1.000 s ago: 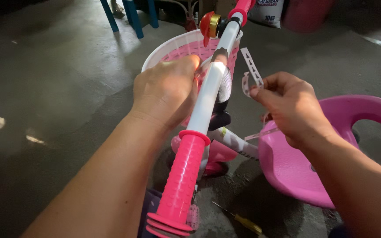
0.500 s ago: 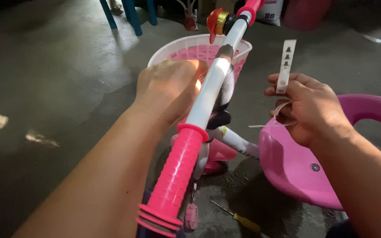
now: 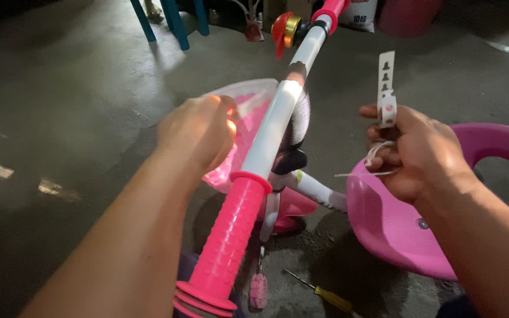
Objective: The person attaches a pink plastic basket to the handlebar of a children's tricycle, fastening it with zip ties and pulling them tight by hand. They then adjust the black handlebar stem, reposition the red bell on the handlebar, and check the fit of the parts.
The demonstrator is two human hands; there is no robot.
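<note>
Grey concrete floor [image 3: 78, 88], scuffed and patchily lit, carries a child's tricycle in a dim room; blue chair legs [image 3: 172, 20] and a white sack [image 3: 360, 15] stand at the far edge, and a yellow-handled screwdriver [image 3: 325, 294] lies on the floor just beside a pink pedal [image 3: 258, 290]. Left hand [image 3: 198, 132] is curled at the pink basket [image 3: 240, 126], beside the white handlebar [image 3: 275, 126] with its pink grip [image 3: 228, 244]; whether it actually clamps the rim I cannot tell. Right hand [image 3: 419, 150] is closed on a white plastic strap [image 3: 386, 88], which stands upright above the pink seat [image 3: 402, 224]. Compared with half a second ago, the left hand has slipped off the handlebar toward the basket, and the strap has stayed upright.
</note>
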